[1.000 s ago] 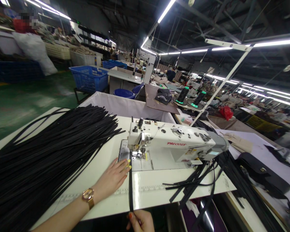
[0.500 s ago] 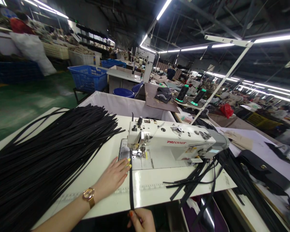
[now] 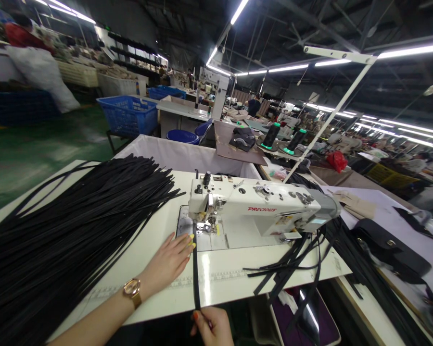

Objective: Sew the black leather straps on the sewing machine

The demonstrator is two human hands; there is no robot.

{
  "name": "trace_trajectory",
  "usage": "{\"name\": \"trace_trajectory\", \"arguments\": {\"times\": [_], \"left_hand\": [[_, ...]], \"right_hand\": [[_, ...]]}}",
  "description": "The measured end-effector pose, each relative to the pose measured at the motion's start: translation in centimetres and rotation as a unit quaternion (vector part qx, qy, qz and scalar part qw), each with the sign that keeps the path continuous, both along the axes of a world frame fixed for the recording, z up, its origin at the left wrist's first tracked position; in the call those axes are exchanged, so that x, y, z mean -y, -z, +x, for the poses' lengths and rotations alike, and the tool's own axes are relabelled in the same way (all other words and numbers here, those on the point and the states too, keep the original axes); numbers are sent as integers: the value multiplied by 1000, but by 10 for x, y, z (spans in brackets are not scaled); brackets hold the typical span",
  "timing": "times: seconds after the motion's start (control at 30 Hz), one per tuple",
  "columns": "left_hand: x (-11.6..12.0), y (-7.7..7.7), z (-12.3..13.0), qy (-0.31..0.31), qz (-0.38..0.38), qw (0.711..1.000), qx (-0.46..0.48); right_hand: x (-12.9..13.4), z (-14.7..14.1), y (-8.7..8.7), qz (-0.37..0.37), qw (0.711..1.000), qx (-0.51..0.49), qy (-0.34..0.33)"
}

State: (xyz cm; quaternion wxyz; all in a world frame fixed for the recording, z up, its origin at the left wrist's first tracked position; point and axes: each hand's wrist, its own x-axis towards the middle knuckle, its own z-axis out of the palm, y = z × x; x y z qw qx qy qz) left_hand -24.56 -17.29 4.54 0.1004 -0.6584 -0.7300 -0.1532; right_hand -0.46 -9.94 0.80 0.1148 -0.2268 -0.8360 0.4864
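Observation:
A narrow black strap point(image 3: 196, 278) runs from the table's front edge up under the presser foot point(image 3: 203, 227) of a white sewing machine point(image 3: 256, 206). My left hand point(image 3: 171, 257), with a gold watch at the wrist, lies flat on the table with fingers stretched out, their tips against the strap's left side just before the needle plate point(image 3: 184, 222). At the table's front edge, my right hand point(image 3: 212, 326) is closed in a pinch on the strap's near part. Its lower fingers are partly hidden. A large pile of black straps point(image 3: 82, 216) covers the table's left side.
More black straps point(image 3: 292, 262) hang over the front edge at right. Behind the machine are a cloth-lined bin point(image 3: 176, 154) and two black thread cones point(image 3: 271, 136). A black bag point(image 3: 389, 250) lies on the right-hand table. A blue basket point(image 3: 130, 115) stands at the back left.
The view has shifted slightly, so the background sits a little further left. Both hands keep nearly the same places on the strap.

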Motion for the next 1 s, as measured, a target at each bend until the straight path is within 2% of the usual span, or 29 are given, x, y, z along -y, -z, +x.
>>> {"name": "trace_trajectory", "arguments": {"times": [0.53,1.0], "left_hand": [[0,2,0,5,39,999,24],[0,-1,1,4,32,999,17]], "right_hand": [[1,0,-2,12,1000,6,9],[6,-4,-6,-3,999,-3,37]]}}
